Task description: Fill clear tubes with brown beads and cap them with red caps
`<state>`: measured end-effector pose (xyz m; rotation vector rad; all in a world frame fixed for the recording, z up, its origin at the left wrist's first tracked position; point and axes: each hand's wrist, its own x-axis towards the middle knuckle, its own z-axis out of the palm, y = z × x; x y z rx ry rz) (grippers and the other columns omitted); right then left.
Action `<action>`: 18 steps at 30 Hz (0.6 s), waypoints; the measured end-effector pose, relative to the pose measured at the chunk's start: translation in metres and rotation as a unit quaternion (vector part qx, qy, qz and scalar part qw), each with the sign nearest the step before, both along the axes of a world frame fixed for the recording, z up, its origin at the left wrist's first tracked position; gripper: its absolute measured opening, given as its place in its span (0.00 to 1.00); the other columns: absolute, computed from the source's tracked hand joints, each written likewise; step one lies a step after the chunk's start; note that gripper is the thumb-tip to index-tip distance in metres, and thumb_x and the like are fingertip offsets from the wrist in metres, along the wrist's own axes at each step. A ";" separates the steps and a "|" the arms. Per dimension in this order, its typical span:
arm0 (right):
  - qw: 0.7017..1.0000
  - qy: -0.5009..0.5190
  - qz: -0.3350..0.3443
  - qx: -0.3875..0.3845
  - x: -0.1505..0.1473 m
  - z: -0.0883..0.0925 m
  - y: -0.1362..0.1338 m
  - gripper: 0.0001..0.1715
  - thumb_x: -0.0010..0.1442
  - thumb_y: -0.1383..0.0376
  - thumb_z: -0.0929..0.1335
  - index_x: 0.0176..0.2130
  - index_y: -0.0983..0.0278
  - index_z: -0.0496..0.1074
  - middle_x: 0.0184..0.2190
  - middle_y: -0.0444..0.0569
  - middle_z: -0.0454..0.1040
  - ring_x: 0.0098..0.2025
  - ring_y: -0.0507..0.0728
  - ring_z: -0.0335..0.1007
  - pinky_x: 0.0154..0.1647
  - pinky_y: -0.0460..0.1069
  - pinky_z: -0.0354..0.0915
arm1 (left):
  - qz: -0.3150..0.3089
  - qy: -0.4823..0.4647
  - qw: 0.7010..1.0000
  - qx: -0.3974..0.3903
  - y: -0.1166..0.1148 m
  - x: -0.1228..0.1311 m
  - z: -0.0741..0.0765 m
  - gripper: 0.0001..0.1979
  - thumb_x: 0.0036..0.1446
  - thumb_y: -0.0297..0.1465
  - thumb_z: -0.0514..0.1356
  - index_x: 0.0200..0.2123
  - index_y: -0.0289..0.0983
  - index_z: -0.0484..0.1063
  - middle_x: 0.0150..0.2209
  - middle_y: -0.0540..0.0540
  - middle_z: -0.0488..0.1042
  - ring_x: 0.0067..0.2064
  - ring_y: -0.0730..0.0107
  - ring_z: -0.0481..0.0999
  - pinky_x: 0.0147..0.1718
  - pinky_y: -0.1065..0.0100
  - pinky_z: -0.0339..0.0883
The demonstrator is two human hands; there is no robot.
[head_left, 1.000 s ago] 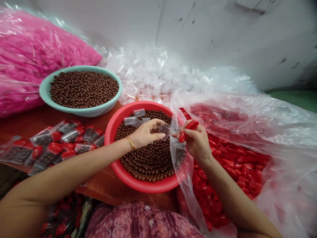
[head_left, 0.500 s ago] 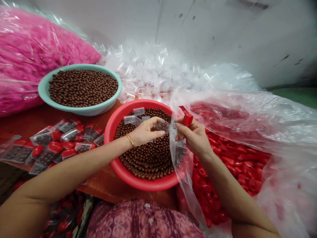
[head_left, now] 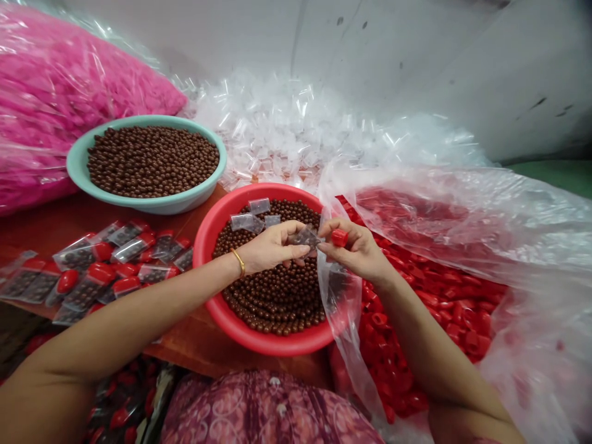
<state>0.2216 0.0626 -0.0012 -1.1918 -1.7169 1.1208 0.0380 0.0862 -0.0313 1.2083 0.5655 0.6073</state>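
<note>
Over the red basin point(head_left: 208, 246) of brown balls point(head_left: 272, 308), my left hand point(head_left: 275, 248) pinches a small clear container point(head_left: 306, 237) with dark contents. My right hand point(head_left: 354, 250) is closed on a red cap point(head_left: 339, 237), and its fingertips meet the right end of the container. Several clear containers point(head_left: 247, 222) lie on the balls at the back of the basin. The edge of a clear plastic bag point(head_left: 337, 302) hangs over the basin's right side, under my right hand.
A teal basin point(head_left: 217, 166) of brown balls stands back left, beside a bag of pink pieces point(head_left: 69, 92). Filled red-capped containers point(head_left: 97, 274) lie at left. Clear containers point(head_left: 287, 129) are heaped behind. Red caps point(head_left: 407, 333) fill the bag at right.
My right hand has moved slightly left, bringing its fingertips to the container in my left hand. The red cap has moved left and down with it.
</note>
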 end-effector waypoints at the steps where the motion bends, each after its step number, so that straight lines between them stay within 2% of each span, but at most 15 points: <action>1: 1.000 -0.011 -0.002 0.008 -0.001 0.000 0.000 0.12 0.46 0.60 0.72 0.30 0.62 0.68 0.20 0.40 0.67 0.22 0.49 0.62 0.25 0.45 0.60 | 0.003 -0.001 1.000 0.009 0.000 0.001 0.000 0.17 0.48 0.34 0.65 0.38 0.35 0.65 0.30 0.50 0.71 0.28 0.78 0.70 0.24 0.76 0.58; 5: 0.997 -0.057 0.001 0.053 -0.004 -0.001 0.000 0.10 0.45 0.61 0.73 0.26 0.63 0.69 0.21 0.40 0.67 0.24 0.48 0.61 0.27 0.45 0.60 | 0.022 -0.009 0.999 0.037 -0.001 0.003 -0.001 0.13 0.47 0.29 0.64 0.37 0.34 0.66 0.30 0.53 0.68 0.31 0.78 0.67 0.31 0.73 0.62; 8: 0.998 -0.024 -0.035 0.054 -0.005 -0.005 -0.001 0.11 0.46 0.60 0.72 0.26 0.63 0.68 0.20 0.40 0.66 0.22 0.48 0.59 0.23 0.45 0.59 | 0.049 -0.012 0.997 0.060 -0.001 0.002 0.001 0.12 0.48 0.26 0.63 0.38 0.34 0.67 0.32 0.51 0.69 0.33 0.78 0.68 0.34 0.73 0.62; 10: 0.996 0.034 -0.069 0.032 -0.003 -0.008 0.000 0.14 0.47 0.58 0.72 0.32 0.62 0.68 0.19 0.38 0.65 0.20 0.48 0.59 0.21 0.44 0.59 | 0.048 -0.014 0.997 0.057 -0.001 0.001 0.003 0.13 0.48 0.26 0.63 0.39 0.34 0.67 0.34 0.50 0.70 0.34 0.77 0.69 0.33 0.74 0.62; 13: 0.989 0.119 -0.075 -0.043 0.001 -0.013 0.002 0.21 0.50 0.50 0.68 0.38 0.61 0.68 0.19 0.37 0.63 0.17 0.48 0.58 0.18 0.45 0.60 | 0.033 -0.016 0.999 0.021 0.000 -0.001 0.006 0.15 0.49 0.29 0.63 0.41 0.35 0.66 0.37 0.47 0.73 0.35 0.75 0.72 0.29 0.75 0.63; 15: 0.985 0.133 -0.076 -0.083 0.002 -0.013 0.002 0.24 0.52 0.45 0.64 0.36 0.63 0.69 0.19 0.38 0.64 0.17 0.48 0.59 0.17 0.45 0.61 | 0.033 -0.026 0.999 -0.006 0.000 -0.002 0.006 0.17 0.49 0.30 0.64 0.43 0.34 0.66 0.38 0.45 0.74 0.33 0.76 0.72 0.27 0.75 0.63; 18: 0.987 0.100 -0.094 -0.080 0.000 -0.011 0.001 0.21 0.52 0.48 0.66 0.32 0.64 0.69 0.20 0.39 0.65 0.17 0.47 0.60 0.18 0.44 0.60 | 0.027 -0.054 0.997 -0.047 0.002 -0.003 0.004 0.17 0.49 0.32 0.64 0.42 0.34 0.66 0.38 0.44 0.75 0.32 0.76 0.74 0.26 0.76 0.64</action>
